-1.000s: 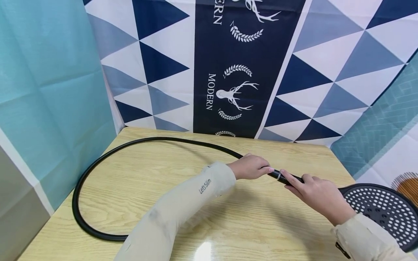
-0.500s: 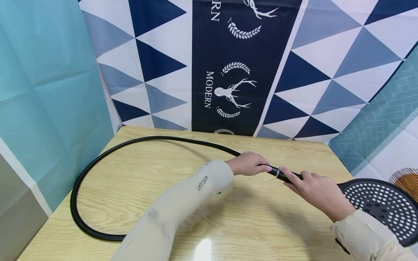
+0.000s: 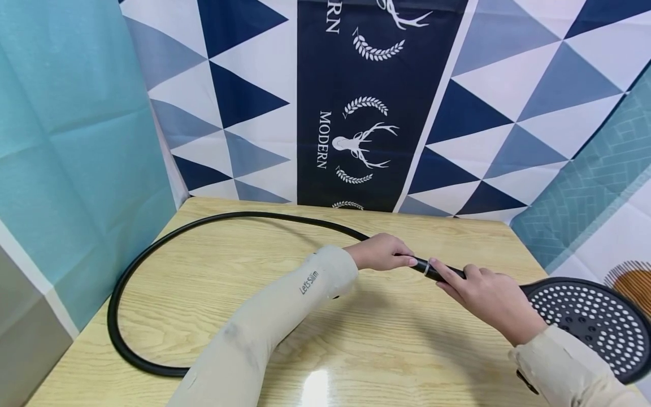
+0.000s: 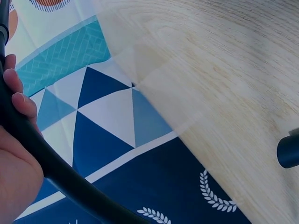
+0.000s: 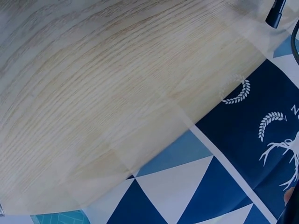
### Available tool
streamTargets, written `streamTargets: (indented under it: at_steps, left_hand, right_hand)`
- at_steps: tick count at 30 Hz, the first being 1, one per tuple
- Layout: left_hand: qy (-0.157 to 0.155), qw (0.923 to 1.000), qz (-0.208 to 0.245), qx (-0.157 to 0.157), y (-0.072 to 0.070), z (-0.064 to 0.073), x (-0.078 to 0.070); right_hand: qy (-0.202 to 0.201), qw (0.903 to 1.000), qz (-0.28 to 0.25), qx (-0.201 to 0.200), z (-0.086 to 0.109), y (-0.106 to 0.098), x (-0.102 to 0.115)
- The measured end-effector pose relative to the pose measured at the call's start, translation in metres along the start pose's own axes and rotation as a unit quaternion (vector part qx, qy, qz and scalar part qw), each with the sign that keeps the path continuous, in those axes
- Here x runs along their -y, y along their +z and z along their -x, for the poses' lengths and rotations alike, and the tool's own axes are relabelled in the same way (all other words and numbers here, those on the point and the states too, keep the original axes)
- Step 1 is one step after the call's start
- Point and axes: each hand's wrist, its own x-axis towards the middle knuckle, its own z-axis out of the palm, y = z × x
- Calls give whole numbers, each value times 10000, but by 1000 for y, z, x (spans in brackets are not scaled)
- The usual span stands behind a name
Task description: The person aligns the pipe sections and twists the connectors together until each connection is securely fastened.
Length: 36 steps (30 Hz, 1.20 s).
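In the head view, a black hose (image 3: 254, 215) runs in a wide loop over the table and meets the handle of a black shower head (image 3: 592, 325) at a pale ring (image 3: 427, 268). My left hand (image 3: 380, 252) grips the hose just left of that ring. My right hand (image 3: 495, 297) holds the handle just right of it, partly hiding the shower head's neck. The round face with white nozzles points up. In the left wrist view, curled fingers (image 4: 21, 88) wrap the hose. A dark cylindrical hose end (image 4: 288, 151) shows at right; the right wrist view has a similar black end (image 5: 274, 17).
The wooden table (image 3: 315, 333) lies beneath both hands. A patterned cloth (image 3: 254, 113) hangs at the back, a teal cloth (image 3: 86, 141) at the left. My left sleeve (image 3: 274, 316) covers part of the hose loop.
Both hands, with the joined hose and shower head between them, have shifted slightly left and up in the head view. The view itself has also moved a little. Both grips look the same.
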Motion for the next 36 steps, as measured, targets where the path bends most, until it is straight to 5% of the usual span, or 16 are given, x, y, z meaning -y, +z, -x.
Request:
streamTargets:
  at_steps: [18,30,36]
  left_hand:
    - [125,9999,-24,4,-1,5,3]
    - [102,9943,-1025,-278,3,2,-6]
    - [174,9934,-1071,-364,3,5,-5]
  right_hand:
    - [-43,9999,-56,-99,-3,4,4]
    - [-41,9999,27,-157,1,3,4]
    - [-97,9998,34,-156,-1,3,4]
